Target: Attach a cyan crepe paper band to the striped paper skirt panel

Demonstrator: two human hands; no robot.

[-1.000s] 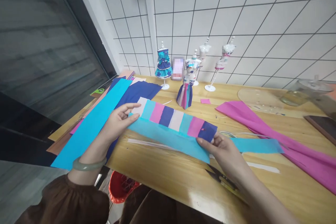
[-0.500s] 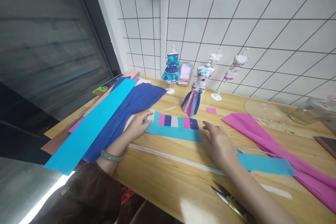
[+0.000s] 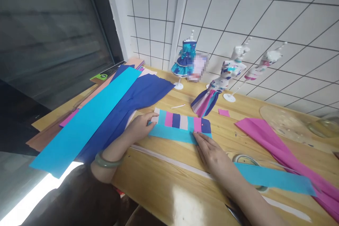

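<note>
A striped strip (image 3: 176, 120) in pale pink, turquoise, pink and navy lies on the table, of fabric or crepe paper. Along its lower edge runs a plain turquoise strip (image 3: 172, 133). My left hand (image 3: 141, 126) pinches the left end of these pieces between thumb and fingers. With fingers stretched out, my right hand (image 3: 213, 152) presses on the turquoise strip near its right end. A small dress form (image 3: 227, 70) with a striped skirt (image 3: 205, 102) leans tilted just behind.
Navy cloth (image 3: 143, 95) and a long turquoise piece (image 3: 87, 120) cover the left side. At the right lie a pink piece (image 3: 267, 137), a tape roll (image 3: 247, 160) and another turquoise strip (image 3: 278, 176). Scissors (image 3: 233, 215) show partly below my right forearm. A dressed form (image 3: 186, 56) stands behind.
My right hand has moved left and down onto the turquoise strip, fingers now resting on it. My left hand stays at the left end. The camera view has shifted and tilted.
</note>
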